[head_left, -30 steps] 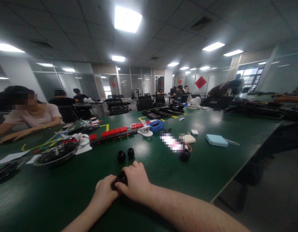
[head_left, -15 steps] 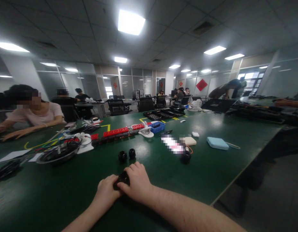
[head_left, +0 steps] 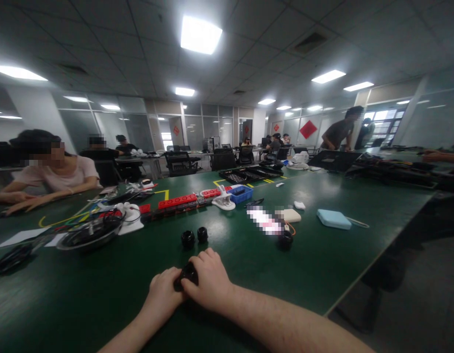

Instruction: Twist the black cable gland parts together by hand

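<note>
Both hands are closed round one glossy black rounded part at the front of the green table. My left hand grips it from the left, while my right hand wraps its far and right side with the thumb across the near side. Fingers cover most of the part, so its kind cannot be made out. Just beyond my hands stand two short black cylindrical parts, a larger one and a smaller one. A similar black part lies farther right.
To the left is a metal bowl with black pieces. Beyond lie red blocks, a white clamp-like piece, a blue bin and black trays. A light-blue case lies right. A person sits at left.
My hands stay nearly in place round the black part. The bent-over person at the far right has straightened up. The seated person's hands at left have come closer together.
</note>
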`<state>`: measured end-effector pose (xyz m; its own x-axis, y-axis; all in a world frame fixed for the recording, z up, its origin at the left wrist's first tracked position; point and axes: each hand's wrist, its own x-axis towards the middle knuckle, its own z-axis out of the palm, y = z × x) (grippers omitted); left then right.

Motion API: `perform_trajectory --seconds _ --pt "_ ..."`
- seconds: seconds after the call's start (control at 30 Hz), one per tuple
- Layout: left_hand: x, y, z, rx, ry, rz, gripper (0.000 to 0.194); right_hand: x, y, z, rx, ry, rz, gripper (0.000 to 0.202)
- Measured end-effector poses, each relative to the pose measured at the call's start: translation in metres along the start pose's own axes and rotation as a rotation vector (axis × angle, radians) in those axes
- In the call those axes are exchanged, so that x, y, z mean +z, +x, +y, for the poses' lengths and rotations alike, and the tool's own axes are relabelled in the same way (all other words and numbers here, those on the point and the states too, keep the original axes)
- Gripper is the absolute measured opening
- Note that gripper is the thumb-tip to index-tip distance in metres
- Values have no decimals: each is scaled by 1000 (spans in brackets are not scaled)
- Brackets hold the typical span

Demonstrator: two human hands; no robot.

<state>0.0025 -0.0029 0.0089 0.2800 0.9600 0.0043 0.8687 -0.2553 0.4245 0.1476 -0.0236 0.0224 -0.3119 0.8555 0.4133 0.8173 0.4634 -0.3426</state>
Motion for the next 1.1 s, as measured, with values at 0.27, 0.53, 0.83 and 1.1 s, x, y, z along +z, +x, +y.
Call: perform_trajectory --seconds 0.27,0.53,0.83,1.1 --pt "3 1 -2 -26 45 23 10 3 1 -1 -3 9 -1 28" --pt "-4 -5 7 -43 30 2 12 1 2 -3 -5 22 -10 34" --pt "-4 -3 4 -25 33 -29 20 1 6 -5 -99 25 13 31" --pt "0 1 -2 -23 98 -50 21 -1 7 -7 -190 4 -4 31"
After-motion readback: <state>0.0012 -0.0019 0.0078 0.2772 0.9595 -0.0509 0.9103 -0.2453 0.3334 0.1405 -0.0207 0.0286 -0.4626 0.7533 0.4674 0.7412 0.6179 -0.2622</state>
